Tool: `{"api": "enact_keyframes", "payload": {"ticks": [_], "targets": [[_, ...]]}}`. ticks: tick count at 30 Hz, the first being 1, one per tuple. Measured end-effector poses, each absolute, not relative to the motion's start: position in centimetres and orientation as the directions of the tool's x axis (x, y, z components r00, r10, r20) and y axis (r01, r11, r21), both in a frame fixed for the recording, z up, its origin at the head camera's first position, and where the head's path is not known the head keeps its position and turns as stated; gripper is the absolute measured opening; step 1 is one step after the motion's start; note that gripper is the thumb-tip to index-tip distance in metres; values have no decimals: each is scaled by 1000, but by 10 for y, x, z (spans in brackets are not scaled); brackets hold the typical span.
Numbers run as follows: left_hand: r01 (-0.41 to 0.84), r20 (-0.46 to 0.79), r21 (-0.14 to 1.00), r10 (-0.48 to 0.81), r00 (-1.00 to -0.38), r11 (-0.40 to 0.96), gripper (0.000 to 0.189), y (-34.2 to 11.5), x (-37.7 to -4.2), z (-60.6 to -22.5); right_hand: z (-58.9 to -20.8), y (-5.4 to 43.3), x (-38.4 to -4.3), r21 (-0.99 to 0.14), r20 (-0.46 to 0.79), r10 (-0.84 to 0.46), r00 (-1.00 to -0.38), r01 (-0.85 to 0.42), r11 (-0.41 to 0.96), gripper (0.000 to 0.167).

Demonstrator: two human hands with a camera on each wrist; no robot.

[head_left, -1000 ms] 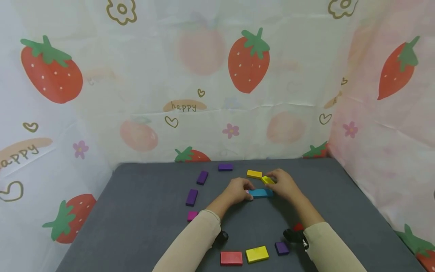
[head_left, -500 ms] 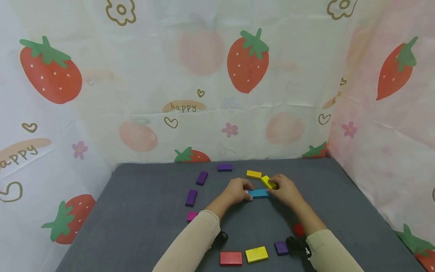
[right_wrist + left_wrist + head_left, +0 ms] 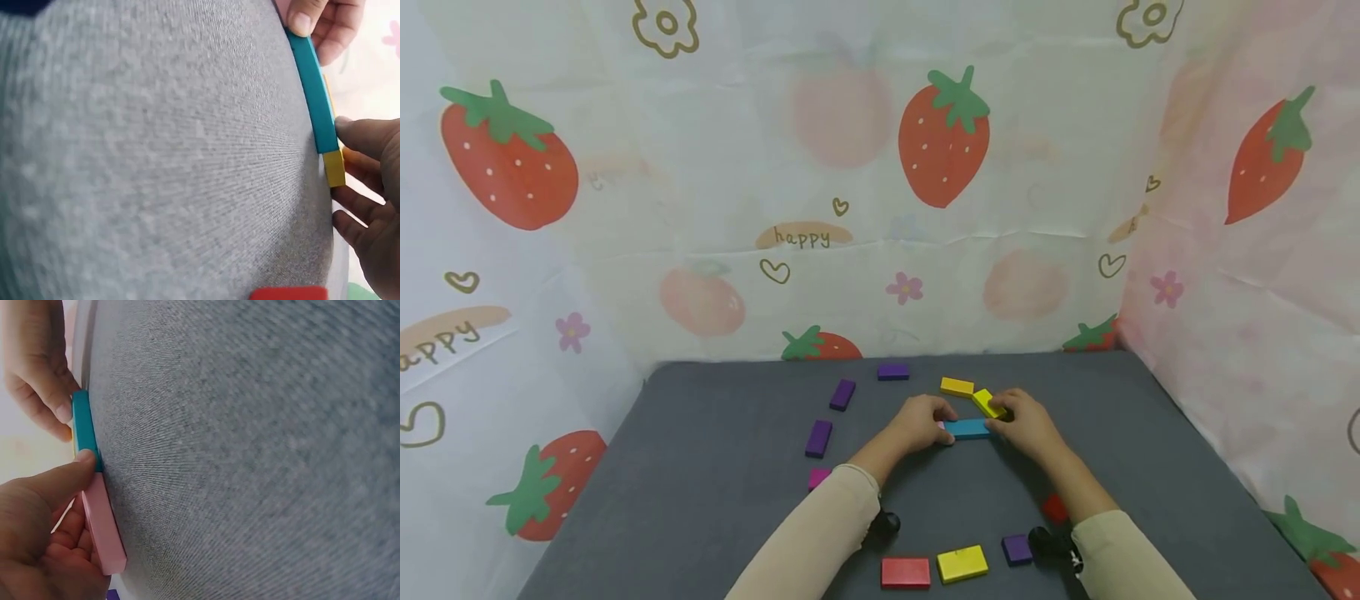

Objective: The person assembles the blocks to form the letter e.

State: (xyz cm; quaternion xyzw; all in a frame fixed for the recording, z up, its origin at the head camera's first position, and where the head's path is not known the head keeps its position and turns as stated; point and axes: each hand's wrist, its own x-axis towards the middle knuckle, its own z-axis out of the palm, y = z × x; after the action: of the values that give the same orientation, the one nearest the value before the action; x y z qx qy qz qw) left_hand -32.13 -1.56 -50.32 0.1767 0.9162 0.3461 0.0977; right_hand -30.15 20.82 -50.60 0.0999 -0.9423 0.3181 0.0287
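"happy" is printed in handwriting-style letters on a tan patch (image 3: 804,235) of the strawberry backdrop (image 3: 1037,167); at L edge the same word is cut by the frame, only "appy" legible.

Blue blk (image 3: 967,429) is laid on the grey cloth (image 3: 730,458), approx. mid-table. Its L end is pinched by L hand (image 3: 917,422), thumb in front, fingers behind. Near end of yellow blk (image 3: 985,402), just behind blue blk's R end, is pinched by R hand (image 3: 1024,423).

Pink blk (image 3: 106,528) is shown almost in full by L wrist cam, end to end w/ blue blk; in head view it's mostly hidden by L hand. Yellow blk's end is seen past blue blk's R end in R wrist view. Only in head view are shown whole: orange-yellow blk (image 3: 957,387), red slab (image 3: 905,573), yellow slab (image 3: 962,564).
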Motion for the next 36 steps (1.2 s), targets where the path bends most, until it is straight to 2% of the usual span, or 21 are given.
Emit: {"api": "enact_keyframes", "payload": {"ticks": [12, 22, 29, 36], "targets": [[309, -64, 659, 460, -886, 686, 31, -20, -327, -500, -507, 211, -305, -568, 118, -181, -976, -216, 794, 42], [341, 23, 736, 483, -876, 585, 32, -34, -340, -486, -508, 211, -306, -591, 106, -160, -981, -191, 783, 42], [327, 51, 726, 427, -903, 605, 33, -54, -359, -468, -508, 213, -305, -602, 100, -162, -982, -189, 776, 42], [268, 80, 724, 309, -948, 635, 37, -83, -382, -471, -505, 213, -303, -597, 100, -159, -982, -187, 780, 41]]}}
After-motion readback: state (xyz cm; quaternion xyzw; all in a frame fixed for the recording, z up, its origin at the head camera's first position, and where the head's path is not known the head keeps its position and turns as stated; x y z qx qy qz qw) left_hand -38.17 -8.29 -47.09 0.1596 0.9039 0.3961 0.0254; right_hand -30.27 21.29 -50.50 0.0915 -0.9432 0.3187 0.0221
